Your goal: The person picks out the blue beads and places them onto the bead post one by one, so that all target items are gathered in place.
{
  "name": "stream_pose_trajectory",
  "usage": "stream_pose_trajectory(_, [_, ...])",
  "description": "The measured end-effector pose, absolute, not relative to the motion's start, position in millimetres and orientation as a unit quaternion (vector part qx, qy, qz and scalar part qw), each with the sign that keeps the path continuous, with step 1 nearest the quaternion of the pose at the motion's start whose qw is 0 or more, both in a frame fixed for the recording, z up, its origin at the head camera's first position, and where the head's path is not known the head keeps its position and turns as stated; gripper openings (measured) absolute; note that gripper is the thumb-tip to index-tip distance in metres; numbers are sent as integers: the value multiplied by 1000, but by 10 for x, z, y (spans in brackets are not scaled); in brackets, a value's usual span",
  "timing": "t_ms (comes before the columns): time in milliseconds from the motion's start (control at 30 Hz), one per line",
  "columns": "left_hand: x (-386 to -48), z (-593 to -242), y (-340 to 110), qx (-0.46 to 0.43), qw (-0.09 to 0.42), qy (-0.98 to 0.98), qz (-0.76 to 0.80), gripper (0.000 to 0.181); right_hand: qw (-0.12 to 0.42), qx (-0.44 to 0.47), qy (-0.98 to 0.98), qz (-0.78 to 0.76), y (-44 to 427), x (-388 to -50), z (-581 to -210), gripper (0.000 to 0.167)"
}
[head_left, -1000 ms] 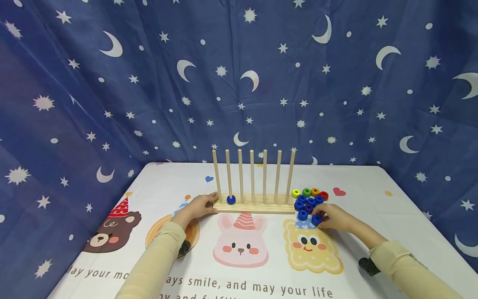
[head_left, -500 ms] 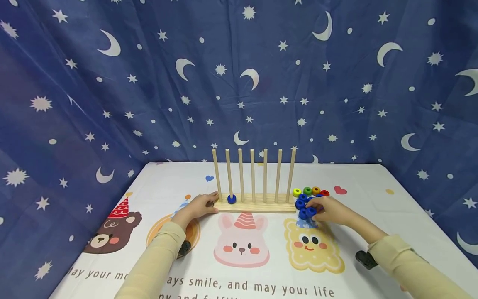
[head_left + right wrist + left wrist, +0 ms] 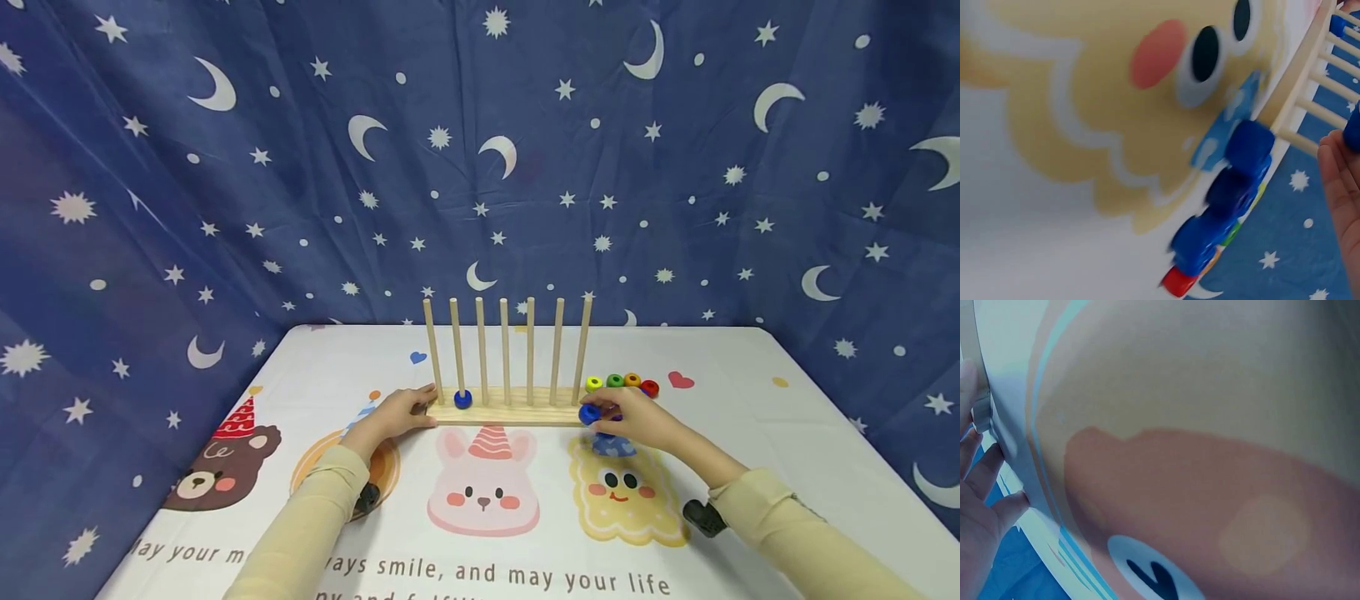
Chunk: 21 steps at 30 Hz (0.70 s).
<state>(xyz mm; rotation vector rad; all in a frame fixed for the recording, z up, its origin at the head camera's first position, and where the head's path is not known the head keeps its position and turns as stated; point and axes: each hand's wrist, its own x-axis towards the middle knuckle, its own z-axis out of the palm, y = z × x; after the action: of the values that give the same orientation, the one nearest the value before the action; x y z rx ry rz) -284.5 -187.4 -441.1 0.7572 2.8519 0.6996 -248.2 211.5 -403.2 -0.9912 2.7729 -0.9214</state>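
Note:
A wooden rack (image 3: 510, 414) with several upright pegs stands on the table. My left hand (image 3: 396, 414) holds the left end of its base between thumb and fingers; in the left wrist view, fingertips (image 3: 992, 456) show by that end. A blue bead (image 3: 462, 399) sits at the bottom of the second peg from the left. My right hand (image 3: 637, 417) pinches another blue bead (image 3: 589, 414) at the rack's right end. That bead is partly cut off at the edge of the right wrist view. Below it there lie more blue beads (image 3: 1200, 240), mostly hidden by my hand in the head view.
Behind my right hand lie a yellow bead (image 3: 594, 383), a green bead (image 3: 615, 381), an orange bead (image 3: 633, 380) and a red bead (image 3: 650, 388). The printed white tablecloth (image 3: 555, 492) reaches back to a dark blue curtain (image 3: 420, 167) with moons and stars.
My right hand has picked up a blue bead from the front of the pile and carried it left to the rack's right end. The left hand stays in place.

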Motion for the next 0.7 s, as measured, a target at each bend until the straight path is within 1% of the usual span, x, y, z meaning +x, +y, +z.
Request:
stream_pose_trajectory(333, [-2850,-4386,-1881,262,50,937,227,56,11,-338,892,-300,1868,-2500,-3876,37])
stream_pose_trajectory(467, [-2868,-4364,-1880,250,48,941,223,57,-1,-341,886,-315,1772,-2520,-3807,36])
stream_pose_trajectory(700, [-2861,-4380,-1854,245,59,941,225,58,-21,-353,870,-343,1644,-2518,-3781,35])
